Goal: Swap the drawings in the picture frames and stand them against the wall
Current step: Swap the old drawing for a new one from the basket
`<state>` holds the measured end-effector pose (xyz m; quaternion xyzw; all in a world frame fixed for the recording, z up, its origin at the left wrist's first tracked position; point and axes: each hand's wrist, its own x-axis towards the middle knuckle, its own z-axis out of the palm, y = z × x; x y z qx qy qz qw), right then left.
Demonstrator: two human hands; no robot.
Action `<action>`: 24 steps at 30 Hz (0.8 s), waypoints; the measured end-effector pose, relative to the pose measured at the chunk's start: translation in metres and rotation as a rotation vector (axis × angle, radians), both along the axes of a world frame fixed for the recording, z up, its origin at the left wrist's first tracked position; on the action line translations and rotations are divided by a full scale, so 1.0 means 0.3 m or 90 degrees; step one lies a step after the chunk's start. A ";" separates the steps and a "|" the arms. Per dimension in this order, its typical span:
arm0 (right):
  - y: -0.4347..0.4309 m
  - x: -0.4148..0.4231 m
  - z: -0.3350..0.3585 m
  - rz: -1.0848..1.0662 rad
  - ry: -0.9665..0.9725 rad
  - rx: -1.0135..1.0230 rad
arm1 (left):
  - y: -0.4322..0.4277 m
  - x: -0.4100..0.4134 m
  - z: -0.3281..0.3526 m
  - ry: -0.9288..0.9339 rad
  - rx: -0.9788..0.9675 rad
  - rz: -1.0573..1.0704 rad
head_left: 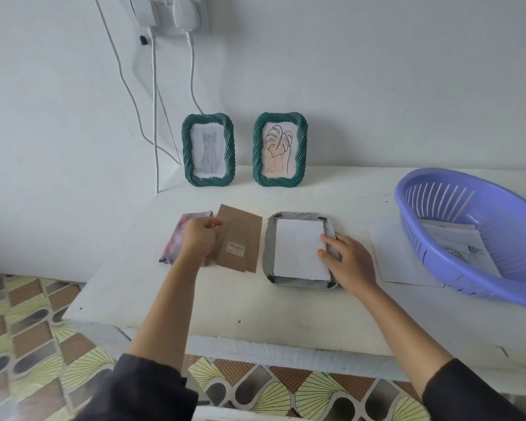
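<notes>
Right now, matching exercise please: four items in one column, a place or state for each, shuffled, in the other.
1 cat frame
2 cardboard backing
3 face-down frame
4 purple basket

A flat under the right hand
B holds papers
C upright against the wall
D held by the left hand

Pairs: 1-C, 2-D, 3-A, 4-B

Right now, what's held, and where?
Left hand grips the cardboard backing by its left edge. Right hand holds nothing; it presses the white sheet's right edge.
</notes>
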<state>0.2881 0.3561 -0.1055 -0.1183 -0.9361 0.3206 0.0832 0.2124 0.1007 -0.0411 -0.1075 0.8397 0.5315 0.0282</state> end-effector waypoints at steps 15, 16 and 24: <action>-0.022 0.020 0.029 -0.018 0.011 0.002 | 0.114 0.045 -0.029 -0.025 -0.507 -0.115; -0.022 0.019 0.028 -0.019 0.009 0.001 | 0.131 0.057 -0.031 -0.003 -0.498 -0.103; -0.025 0.017 0.026 -0.020 0.021 0.003 | 0.258 0.116 -0.117 0.108 -0.445 -0.203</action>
